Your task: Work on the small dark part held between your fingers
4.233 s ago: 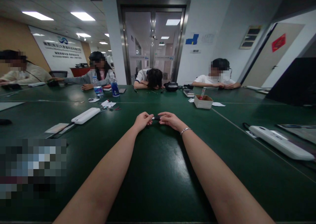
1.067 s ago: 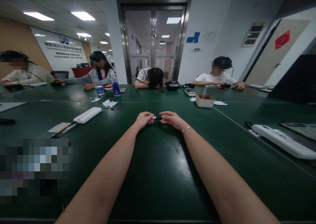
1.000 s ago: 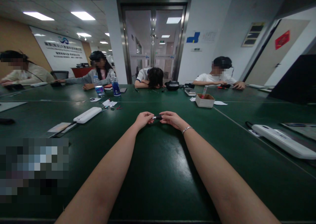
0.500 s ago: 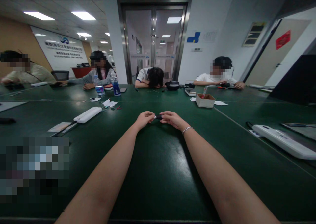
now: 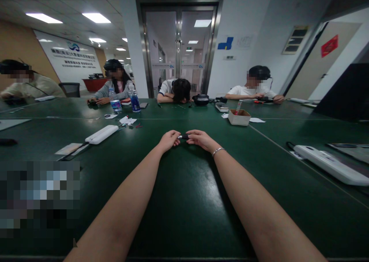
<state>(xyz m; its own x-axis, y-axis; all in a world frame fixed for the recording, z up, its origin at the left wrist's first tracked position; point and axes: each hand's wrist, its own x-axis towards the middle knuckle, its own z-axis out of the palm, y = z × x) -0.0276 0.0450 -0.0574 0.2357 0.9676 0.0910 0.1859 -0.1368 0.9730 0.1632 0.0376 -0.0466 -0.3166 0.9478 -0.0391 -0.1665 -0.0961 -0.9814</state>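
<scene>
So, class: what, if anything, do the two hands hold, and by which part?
A small dark object, one end in each hand: left hand, right hand. What it is cannot be told.

You are seated in an office meeting room: a long green table (image 5: 184, 200) fills the frame, glass double doors (image 5: 178, 50) stand at top centre, a company sign (image 5: 69, 58) hangs upper left, and people (image 5: 253, 87) sit along the far edge.
</scene>
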